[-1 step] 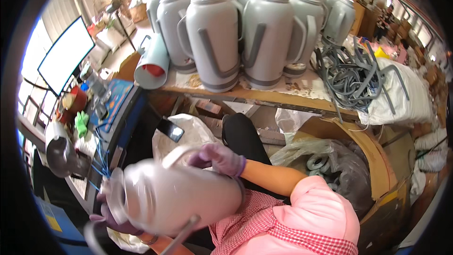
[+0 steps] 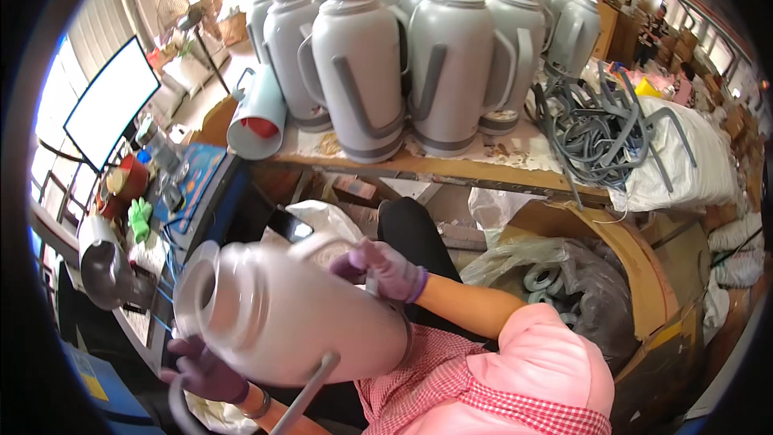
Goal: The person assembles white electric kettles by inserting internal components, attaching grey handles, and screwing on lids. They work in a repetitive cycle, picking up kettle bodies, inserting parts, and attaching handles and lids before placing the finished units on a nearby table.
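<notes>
A pale grey vacuum jug (image 2: 310,318) lies tilted across my lap, its open mouth to the left. On its upper side, beside its fixed handle (image 2: 322,243), my right hand (image 2: 390,271) in a purple glove has its fingers curled closed. A small grey piece shows under them; what they pinch is mostly hidden. My left hand (image 2: 205,372), also gloved, sits below the jug's neck. A grey bail handle (image 2: 302,403) runs from the jug's near side, loops past the lower edge and comes up at my left fingertips. The jug partly hides those fingers.
Many similar jugs (image 2: 358,72) crowd the bench ahead. A jug shell (image 2: 258,125) lies on its side there. Grey strips (image 2: 600,133) are heaped at the right on a white sack (image 2: 684,153). Below, a plastic bag (image 2: 580,282) holds grey rings. A screen (image 2: 113,101) stands left.
The jug has swung slightly, its mouth now higher and clearer. My left hand has moved a little right, with the bail handle's loop. The right hand has shifted slightly.
</notes>
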Demonstrator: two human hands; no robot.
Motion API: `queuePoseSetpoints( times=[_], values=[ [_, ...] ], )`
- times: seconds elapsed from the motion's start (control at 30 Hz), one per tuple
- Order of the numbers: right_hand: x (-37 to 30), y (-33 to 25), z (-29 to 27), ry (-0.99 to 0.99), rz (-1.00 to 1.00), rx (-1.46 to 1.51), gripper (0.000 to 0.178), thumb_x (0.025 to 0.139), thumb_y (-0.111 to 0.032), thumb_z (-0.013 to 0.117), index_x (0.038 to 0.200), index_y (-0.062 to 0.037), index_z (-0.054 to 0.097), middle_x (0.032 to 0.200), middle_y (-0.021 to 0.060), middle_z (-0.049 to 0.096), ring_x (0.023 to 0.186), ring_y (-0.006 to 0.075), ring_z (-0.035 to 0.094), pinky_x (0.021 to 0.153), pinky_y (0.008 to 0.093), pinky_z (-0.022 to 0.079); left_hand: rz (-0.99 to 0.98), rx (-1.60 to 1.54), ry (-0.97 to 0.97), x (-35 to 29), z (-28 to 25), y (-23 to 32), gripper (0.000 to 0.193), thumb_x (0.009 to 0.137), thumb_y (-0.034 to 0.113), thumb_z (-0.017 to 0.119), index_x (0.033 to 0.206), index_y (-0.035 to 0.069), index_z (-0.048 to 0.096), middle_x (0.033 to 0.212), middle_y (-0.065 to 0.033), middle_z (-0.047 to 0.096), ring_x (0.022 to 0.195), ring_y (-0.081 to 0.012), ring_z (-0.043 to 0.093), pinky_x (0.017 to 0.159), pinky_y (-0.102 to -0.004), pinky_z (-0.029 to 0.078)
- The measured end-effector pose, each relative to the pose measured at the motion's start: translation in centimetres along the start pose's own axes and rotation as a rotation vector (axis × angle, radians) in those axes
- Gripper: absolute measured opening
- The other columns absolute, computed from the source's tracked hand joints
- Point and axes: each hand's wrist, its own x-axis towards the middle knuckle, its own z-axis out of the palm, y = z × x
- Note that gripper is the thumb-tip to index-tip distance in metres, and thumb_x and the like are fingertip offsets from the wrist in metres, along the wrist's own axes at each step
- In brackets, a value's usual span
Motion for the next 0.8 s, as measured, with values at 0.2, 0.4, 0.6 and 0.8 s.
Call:
queuePoseSetpoints(
  times=[0.2, 0.4, 0.6, 0.8],
  values=[
    [-5.2, -5.1, -1.3, 0.433, -0.263, -0.101, 0.079, 0.098, -0.068, 0.037, 0.152, -0.0103, 0.033, 0.126, 0.0042, 0.058, 0.114, 0.0145, 0.056, 0.099, 0.0307, 0.045, -0.270, 0.084, -0.516, -7.6, -5.3, -13.0, 0.061, 0.100, 0.040, 0.048, 0.142, -0.004, 0.044, 0.138, -0.0169, 0.053, 0.126, -0.0281, 0.051, 0.107, -0.0390, 0.042],
    [-18.5, -17.3, -4.9, 0.784, -1.089, -0.269, 0.073, 0.099, -0.067, 0.037, 0.145, -0.0118, 0.041, 0.137, 0.0062, 0.051, 0.123, 0.0190, 0.050, 0.107, 0.0381, 0.040, -0.132, 0.171, -0.235, -3.8, 7.5, -4.4, 0.075, 0.101, 0.047, 0.047, 0.155, 0.000, 0.025, 0.153, -0.0195, 0.037, 0.131, -0.0328, 0.049, 0.111, -0.0424, 0.036],
    [-24.9, -30.2, -2.0, 0.679, -1.096, -0.624, 0.045, 0.103, -0.040, 0.050, 0.135, -0.0093, 0.047, 0.126, 0.0098, 0.056, 0.124, 0.0310, 0.055, 0.096, 0.0594, 0.053, -0.085, 0.188, 0.032, -2.5, 5.3, -1.0, 0.056, 0.098, 0.035, 0.054, 0.138, -0.005, 0.050, 0.129, -0.0206, 0.060, 0.117, -0.0353, 0.060, 0.099, -0.0442, 0.050],
    [-22.2, -40.3, -6.7, 0.994, -1.438, -0.570, 0.039, 0.096, -0.020, 0.065, 0.126, 0.0016, 0.053, 0.129, 0.0138, 0.052, 0.116, 0.0289, 0.058, 0.091, 0.0465, 0.062, -0.132, 0.293, 0.087, -3.5, 3.4, 0.6, 0.058, 0.104, 0.041, 0.040, 0.143, -0.002, 0.044, 0.138, -0.0210, 0.054, 0.124, -0.0356, 0.055, 0.103, -0.0455, 0.047]
  ],
)
